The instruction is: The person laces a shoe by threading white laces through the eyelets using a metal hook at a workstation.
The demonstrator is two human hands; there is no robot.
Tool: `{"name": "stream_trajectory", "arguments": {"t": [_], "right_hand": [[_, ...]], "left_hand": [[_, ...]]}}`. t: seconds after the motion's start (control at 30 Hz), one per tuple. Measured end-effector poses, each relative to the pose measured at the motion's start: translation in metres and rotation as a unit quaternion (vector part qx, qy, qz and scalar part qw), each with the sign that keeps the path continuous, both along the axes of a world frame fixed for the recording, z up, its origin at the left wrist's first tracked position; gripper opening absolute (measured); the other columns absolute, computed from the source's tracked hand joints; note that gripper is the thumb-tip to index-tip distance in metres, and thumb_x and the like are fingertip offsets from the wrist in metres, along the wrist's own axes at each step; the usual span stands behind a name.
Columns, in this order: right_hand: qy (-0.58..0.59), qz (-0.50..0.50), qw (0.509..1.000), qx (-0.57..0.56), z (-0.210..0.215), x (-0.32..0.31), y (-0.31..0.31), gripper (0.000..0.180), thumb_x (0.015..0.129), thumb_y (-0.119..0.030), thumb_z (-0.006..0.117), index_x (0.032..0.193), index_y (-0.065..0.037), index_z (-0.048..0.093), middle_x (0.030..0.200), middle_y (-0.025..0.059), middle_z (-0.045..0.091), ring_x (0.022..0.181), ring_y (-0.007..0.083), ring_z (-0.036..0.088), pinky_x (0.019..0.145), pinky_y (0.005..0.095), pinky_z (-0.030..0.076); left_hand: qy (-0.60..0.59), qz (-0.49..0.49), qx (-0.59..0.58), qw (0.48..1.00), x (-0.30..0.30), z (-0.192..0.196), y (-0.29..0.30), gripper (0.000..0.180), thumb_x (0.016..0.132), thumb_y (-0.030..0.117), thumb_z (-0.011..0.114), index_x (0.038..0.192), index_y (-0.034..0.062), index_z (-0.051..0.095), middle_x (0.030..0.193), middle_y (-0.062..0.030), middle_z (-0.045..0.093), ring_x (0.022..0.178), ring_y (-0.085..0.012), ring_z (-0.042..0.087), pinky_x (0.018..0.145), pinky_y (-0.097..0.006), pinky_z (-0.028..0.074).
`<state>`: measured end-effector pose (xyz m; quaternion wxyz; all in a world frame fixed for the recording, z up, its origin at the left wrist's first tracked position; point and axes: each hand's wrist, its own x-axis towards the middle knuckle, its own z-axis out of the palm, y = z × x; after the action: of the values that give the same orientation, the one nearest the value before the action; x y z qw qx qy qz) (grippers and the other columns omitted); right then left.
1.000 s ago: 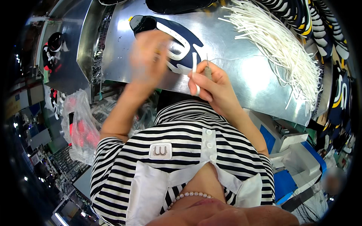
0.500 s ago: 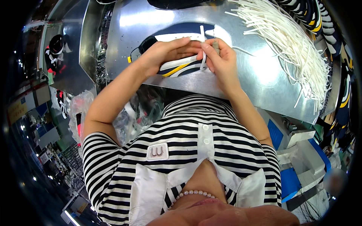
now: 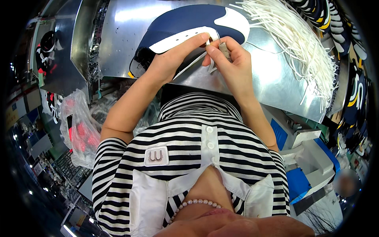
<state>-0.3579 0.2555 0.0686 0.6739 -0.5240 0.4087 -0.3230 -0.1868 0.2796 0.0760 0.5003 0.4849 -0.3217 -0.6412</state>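
White chest patch (image 3: 156, 155) bears letter-like mark. Navy-and-white shoe upper (image 3: 181, 24) over metal bench (image 3: 118, 51), just beyond hands: long axis slants from dark collar beside left hand (image 3: 171, 60), gripping eyelet edge, to white toe pointing rightward past right hand (image 3: 233, 61), pinching white lace (image 3: 212, 65).

Taking the middle of your view as the dial's centre, the worktable (image 3: 118, 35) spans 12 o'clock, with the shoe upper (image 3: 177, 23) on it, its ends toward 11 and 1. Your left hand (image 3: 173, 57) overlaps the upper's near side; your right hand (image 3: 235, 63), at 1 o'clock, has the tool (image 3: 224, 50) in it. A lace heap (image 3: 292, 51) lies on the tabletop at 2, more uppers (image 3: 337, 27) beyond it. A bag (image 3: 81, 130) sits at 9, a side table (image 3: 67, 67) at 10.
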Motion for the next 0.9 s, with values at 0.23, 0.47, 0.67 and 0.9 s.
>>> {"name": "stream_trajectory", "arguments": {"t": [0.23,0.47,0.67,0.9], "right_hand": [[0.03,-0.07,0.988,-0.136,0.003,-0.012,0.007,0.015,0.094,-0.009,0.064,0.103,0.002,0.058,0.087,0.0107,0.072,0.082,0.0154,0.07,0.074,0.0269,0.054],[0.07,-0.045,0.983,-0.163,-0.004,-0.015,-0.001,0.013,0.094,-0.008,0.063,0.1,0.002,0.059,0.086,0.0125,0.073,0.081,0.0191,0.072,0.07,0.0277,0.055],[0.078,-0.038,0.986,-0.142,0.001,-0.017,-0.003,0.012,0.093,-0.008,0.063,0.098,0.002,0.059,0.085,0.0125,0.073,0.079,0.0191,0.073,0.068,0.0272,0.055],[0.153,-0.012,0.975,-0.164,-0.002,-0.011,-0.011,0.013,0.091,-0.007,0.063,0.098,0.002,0.056,0.078,0.015,0.07,0.071,0.0256,0.071,0.064,0.0316,0.054]], "left_hand": [[-0.094,0.037,-0.055,0.993,-0.008,-0.009,0.007,0.02,0.093,0.016,0.066,0.105,0.0007,0.071,0.098,-0.0058,0.072,0.087,-0.0128,0.067,0.078,-0.025,0.053],[-0.13,0.048,-0.045,0.989,-0.01,-0.007,0.008,0.018,0.093,0.016,0.067,0.1,0.0004,0.072,0.093,-0.0024,0.072,0.083,-0.0088,0.065,0.073,-0.023,0.051],[-0.161,0.045,-0.04,0.985,-0.008,-0.01,0.007,0.017,0.094,0.016,0.066,0.099,0.0005,0.073,0.093,-0.0013,0.072,0.082,-0.0076,0.065,0.072,-0.023,0.051],[-0.345,0.055,-0.171,0.921,-0.014,-0.018,0.014,0.018,0.092,0.014,0.068,0.104,0.0013,0.071,0.097,-0.0055,0.073,0.084,-0.0137,0.069,0.072,-0.026,0.053]]}}
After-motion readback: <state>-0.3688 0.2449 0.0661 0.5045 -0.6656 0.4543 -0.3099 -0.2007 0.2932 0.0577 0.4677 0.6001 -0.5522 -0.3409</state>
